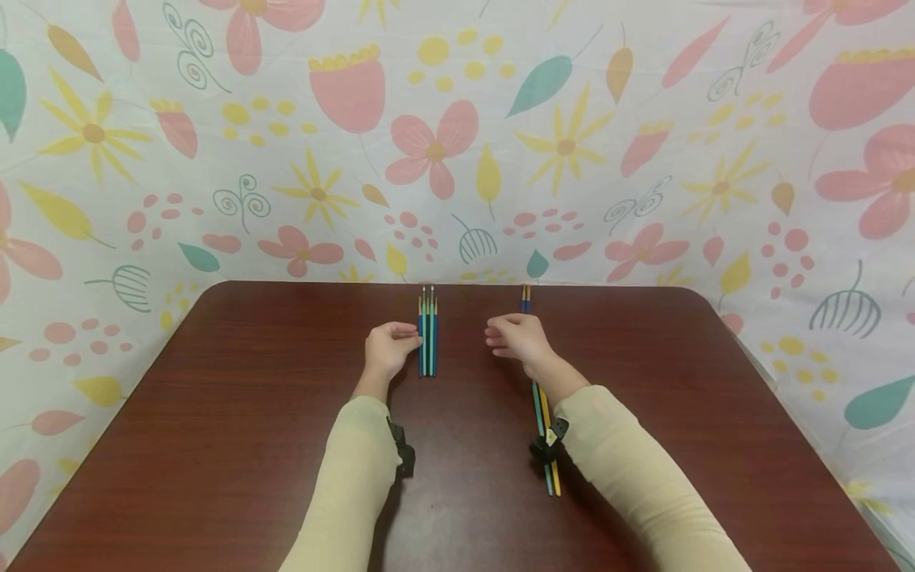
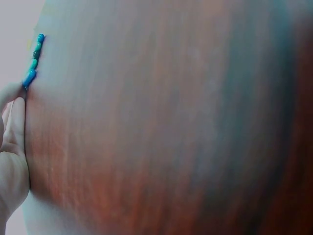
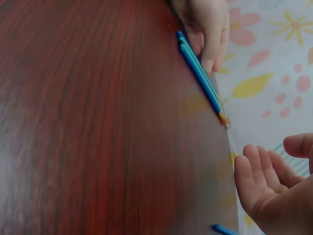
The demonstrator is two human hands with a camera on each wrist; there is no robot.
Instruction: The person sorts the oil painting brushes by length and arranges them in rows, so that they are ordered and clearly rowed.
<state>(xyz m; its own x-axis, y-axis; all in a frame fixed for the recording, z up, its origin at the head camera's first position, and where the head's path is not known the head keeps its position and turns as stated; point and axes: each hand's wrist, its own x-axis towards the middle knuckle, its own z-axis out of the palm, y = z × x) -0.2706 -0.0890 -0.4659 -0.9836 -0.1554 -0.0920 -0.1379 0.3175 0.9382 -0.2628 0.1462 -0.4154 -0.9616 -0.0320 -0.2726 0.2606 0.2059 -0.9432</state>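
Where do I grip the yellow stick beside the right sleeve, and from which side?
I'd pinch the yellow stick just short of its near end, coming from the right: it is thin and straight, the teal stick lies close along its left, and the end's right side looks free.

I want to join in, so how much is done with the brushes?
Five brushes already lie side by side. The left hand touches their row's left edge; the right hand holds nothing I can see. Still outside the row: blue brushes showing beyond the right hand, plus a teal stick and a yellow stick. Those are probably what's left.
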